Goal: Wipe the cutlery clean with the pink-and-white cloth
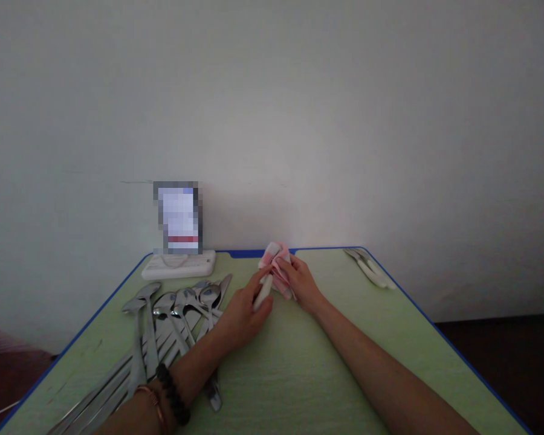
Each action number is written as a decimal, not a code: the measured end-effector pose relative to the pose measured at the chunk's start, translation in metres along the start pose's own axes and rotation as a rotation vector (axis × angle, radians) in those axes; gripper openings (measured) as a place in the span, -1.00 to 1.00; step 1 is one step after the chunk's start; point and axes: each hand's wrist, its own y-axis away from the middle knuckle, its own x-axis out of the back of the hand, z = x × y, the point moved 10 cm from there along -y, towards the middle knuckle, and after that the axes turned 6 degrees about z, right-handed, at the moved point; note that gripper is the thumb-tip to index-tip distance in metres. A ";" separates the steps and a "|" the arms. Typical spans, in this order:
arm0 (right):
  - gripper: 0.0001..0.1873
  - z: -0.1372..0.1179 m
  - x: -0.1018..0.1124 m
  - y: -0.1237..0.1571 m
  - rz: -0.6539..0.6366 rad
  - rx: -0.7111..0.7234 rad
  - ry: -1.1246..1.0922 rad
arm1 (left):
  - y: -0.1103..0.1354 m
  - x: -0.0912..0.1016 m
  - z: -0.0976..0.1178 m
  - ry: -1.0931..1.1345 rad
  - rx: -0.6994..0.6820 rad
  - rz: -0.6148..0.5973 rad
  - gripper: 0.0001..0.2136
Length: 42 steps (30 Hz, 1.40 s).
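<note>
My left hand (247, 308) is closed around the white handle (263, 292) of a piece of cutlery. Its far end is covered by a pink and white cloth (272, 254), so its kind does not show. My right hand (304, 283) grips this cloth, its fingers pressed into the folds around the cutlery. Both hands are close together over the middle of the table's far part. Left of my left hand lies a pile of metal spoons (165, 304) with other long-handled cutlery, partly hidden by my left forearm.
White-handled forks (367, 266) lie at the far right of the green table (299, 374) with its blue edge. At the back left, a phone with a blurred screen (179, 217) stands on a white base (181, 266). A pale wall (344, 121) rises behind.
</note>
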 end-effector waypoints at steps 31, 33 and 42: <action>-0.62 -0.003 -0.003 0.002 0.000 -0.023 -0.147 | -0.001 0.002 -0.003 0.031 -0.006 0.038 -0.50; -0.62 -0.003 -0.001 0.002 0.033 -0.059 -0.223 | -0.001 0.002 -0.006 0.039 0.003 0.056 -0.53; -0.64 -0.011 -0.001 0.006 0.027 -0.072 -0.262 | -0.002 0.009 -0.011 0.042 0.052 0.119 -0.67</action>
